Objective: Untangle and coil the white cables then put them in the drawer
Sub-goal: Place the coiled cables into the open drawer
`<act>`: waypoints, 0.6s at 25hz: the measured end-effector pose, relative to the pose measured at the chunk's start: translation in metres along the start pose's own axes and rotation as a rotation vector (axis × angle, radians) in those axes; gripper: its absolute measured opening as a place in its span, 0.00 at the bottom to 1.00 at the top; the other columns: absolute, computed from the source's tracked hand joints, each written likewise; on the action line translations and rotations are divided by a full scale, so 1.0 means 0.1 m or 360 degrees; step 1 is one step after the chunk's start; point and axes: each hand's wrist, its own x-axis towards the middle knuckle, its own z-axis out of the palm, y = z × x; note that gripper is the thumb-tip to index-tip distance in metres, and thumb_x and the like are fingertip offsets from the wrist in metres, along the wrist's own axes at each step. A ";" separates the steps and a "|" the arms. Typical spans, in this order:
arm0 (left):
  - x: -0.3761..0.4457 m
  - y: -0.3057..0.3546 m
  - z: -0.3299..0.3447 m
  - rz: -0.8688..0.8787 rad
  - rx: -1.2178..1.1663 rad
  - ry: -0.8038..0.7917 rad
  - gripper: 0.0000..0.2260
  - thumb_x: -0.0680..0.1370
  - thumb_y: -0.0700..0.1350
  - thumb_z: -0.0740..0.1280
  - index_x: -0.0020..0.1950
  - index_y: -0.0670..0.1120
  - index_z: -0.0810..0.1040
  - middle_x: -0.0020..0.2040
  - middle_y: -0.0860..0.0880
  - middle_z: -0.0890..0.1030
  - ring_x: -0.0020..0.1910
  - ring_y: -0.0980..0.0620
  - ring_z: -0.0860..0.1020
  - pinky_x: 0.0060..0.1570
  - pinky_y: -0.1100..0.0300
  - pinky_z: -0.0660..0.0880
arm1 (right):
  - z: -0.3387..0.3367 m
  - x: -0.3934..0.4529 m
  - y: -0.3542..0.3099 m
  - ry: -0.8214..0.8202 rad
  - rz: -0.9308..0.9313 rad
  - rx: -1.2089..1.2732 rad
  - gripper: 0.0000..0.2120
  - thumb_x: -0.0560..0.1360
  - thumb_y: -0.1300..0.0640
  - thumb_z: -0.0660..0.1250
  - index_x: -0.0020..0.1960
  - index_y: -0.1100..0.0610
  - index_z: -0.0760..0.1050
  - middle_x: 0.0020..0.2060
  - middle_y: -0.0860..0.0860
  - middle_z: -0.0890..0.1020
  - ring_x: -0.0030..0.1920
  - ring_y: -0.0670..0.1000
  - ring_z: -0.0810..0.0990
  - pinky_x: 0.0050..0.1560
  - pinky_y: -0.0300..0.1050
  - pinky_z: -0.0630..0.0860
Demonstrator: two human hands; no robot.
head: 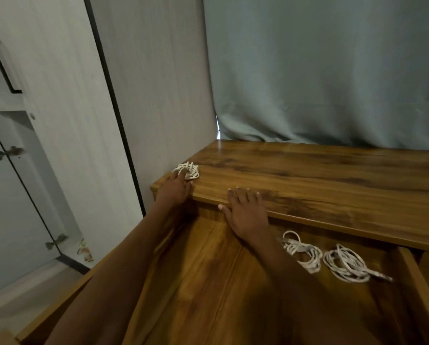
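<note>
White coiled cable under left hand fingers; no writing legible.

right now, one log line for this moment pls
left hand: touching coiled cable on cabinet top | right hand: flat on top edge | drawer: open, two coils inside

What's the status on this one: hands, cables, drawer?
Left hand touching coiled cable on dresser top. Right hand flat on edge. Two coils in open drawer. Nothing blocking.
</note>
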 end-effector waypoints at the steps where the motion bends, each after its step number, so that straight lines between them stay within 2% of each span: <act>1: 0.11 -0.01 0.05 -0.0025 0.0001 -0.0024 0.28 0.83 0.58 0.54 0.80 0.49 0.54 0.79 0.40 0.58 0.76 0.36 0.60 0.73 0.40 0.61 | 0.03 0.00 0.00 0.0073 0.0004 -0.0007 0.32 0.83 0.37 0.42 0.80 0.52 0.58 0.78 0.55 0.64 0.78 0.61 0.61 0.77 0.62 0.55; 3: 0.26 -0.01 0.12 -0.0107 0.0025 -0.0105 0.29 0.81 0.61 0.54 0.80 0.50 0.56 0.79 0.39 0.59 0.76 0.35 0.60 0.72 0.38 0.61 | 0.08 0.01 -0.01 0.0182 0.0020 -0.0020 0.32 0.82 0.37 0.42 0.77 0.53 0.66 0.74 0.56 0.71 0.74 0.62 0.68 0.74 0.62 0.61; 5: 0.31 0.02 0.13 -0.0137 0.0048 -0.0113 0.29 0.80 0.61 0.55 0.78 0.50 0.61 0.76 0.38 0.65 0.73 0.36 0.65 0.70 0.38 0.65 | 0.12 0.03 0.01 0.0234 0.0017 -0.0027 0.32 0.82 0.38 0.43 0.75 0.54 0.69 0.72 0.56 0.74 0.71 0.62 0.72 0.72 0.62 0.65; 7: 0.27 0.07 0.08 -0.0116 0.0025 -0.0023 0.25 0.80 0.56 0.60 0.75 0.48 0.66 0.72 0.39 0.71 0.67 0.38 0.72 0.64 0.43 0.72 | 0.13 0.02 0.02 0.0205 -0.0003 -0.0006 0.31 0.83 0.38 0.44 0.77 0.53 0.66 0.74 0.55 0.71 0.74 0.61 0.69 0.74 0.61 0.62; 10: 0.09 0.13 -0.02 -0.0003 -0.0059 -0.0009 0.23 0.80 0.55 0.65 0.73 0.47 0.69 0.70 0.41 0.73 0.63 0.41 0.75 0.59 0.48 0.75 | 0.05 0.02 0.03 0.0096 -0.0048 0.0063 0.29 0.84 0.40 0.45 0.80 0.53 0.58 0.79 0.55 0.63 0.79 0.59 0.59 0.78 0.58 0.53; 12: -0.07 0.14 -0.07 0.0164 -0.0093 -0.0095 0.24 0.80 0.57 0.65 0.72 0.48 0.69 0.71 0.41 0.72 0.64 0.42 0.74 0.59 0.49 0.74 | -0.02 -0.01 0.06 0.0000 -0.0103 0.0106 0.28 0.84 0.43 0.48 0.81 0.52 0.54 0.81 0.54 0.57 0.80 0.57 0.54 0.79 0.56 0.48; 15: -0.31 0.18 -0.13 0.0398 -0.0047 -0.0315 0.28 0.79 0.60 0.65 0.76 0.51 0.65 0.75 0.42 0.67 0.69 0.42 0.70 0.65 0.49 0.70 | -0.14 -0.14 0.18 -0.0093 -0.0162 0.0202 0.27 0.84 0.48 0.54 0.81 0.51 0.54 0.81 0.52 0.55 0.81 0.54 0.52 0.80 0.53 0.47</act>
